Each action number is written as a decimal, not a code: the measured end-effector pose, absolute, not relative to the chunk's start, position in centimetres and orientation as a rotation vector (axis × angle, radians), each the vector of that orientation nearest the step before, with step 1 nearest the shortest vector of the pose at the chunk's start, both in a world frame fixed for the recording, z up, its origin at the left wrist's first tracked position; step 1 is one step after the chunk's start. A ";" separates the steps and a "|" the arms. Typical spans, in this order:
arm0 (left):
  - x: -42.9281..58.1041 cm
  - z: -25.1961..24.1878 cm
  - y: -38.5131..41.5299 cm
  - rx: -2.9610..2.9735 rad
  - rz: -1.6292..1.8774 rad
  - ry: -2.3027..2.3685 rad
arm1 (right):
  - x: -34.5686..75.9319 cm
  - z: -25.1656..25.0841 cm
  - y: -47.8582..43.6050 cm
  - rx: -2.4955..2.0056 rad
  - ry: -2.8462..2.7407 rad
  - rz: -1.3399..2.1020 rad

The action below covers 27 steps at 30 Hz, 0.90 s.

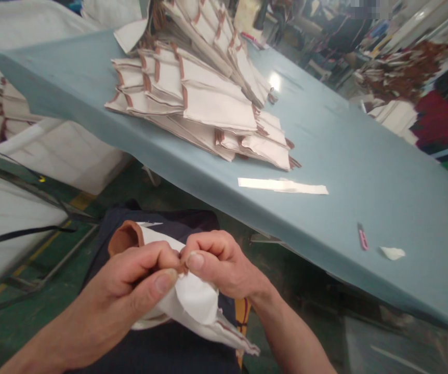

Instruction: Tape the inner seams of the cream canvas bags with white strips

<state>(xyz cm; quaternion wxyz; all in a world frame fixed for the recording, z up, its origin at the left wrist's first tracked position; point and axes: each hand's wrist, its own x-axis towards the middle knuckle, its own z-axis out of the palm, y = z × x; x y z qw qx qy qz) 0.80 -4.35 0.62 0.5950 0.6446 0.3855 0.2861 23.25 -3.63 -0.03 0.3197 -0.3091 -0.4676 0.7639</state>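
**White fabric piece (198, 298) pinched above the lap (122, 358), short of the desk (383, 182)**

A small brown bit (183, 266) on the white fabric piece is pinched between thumb and forefinger by the left hand (130, 291), and likewise by the right hand (224, 265); the 2 sets of fingers are nearly touching. How firmly it is gripped cannot be told.

Because so little is held, the grip could be lost, or the brown bit torn if it were pulled hard from 2 sides. The loose lower end, left ungripped, could be slid off the lap by its own weight. The curled brown piece (126, 239) behind the left hand could be crushed if that hand were pressed back; whether it is joined to the white fabric cannot be told.

Beyond the right hand, the desk's near edge is set diagonally and could be bumped by an outward swing. Along that edge, the fabric stack (216, 104) could be toppled if brushed. Open room is left between the white strip (282, 186) and the pink tool (363, 237).
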 end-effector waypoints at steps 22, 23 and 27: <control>-0.2 1.6 -1.4 1.717 0.380 0.724 | 25.5 2.6 -1.9 -0.867 -2.146 1.249; 0.0 1.9 -1.4 1.728 0.359 0.716 | 25.4 2.8 -1.9 -0.879 -2.152 1.252; 0.8 2.2 -2.0 1.839 0.419 0.816 | 25.0 3.1 -1.7 -0.970 -2.086 1.304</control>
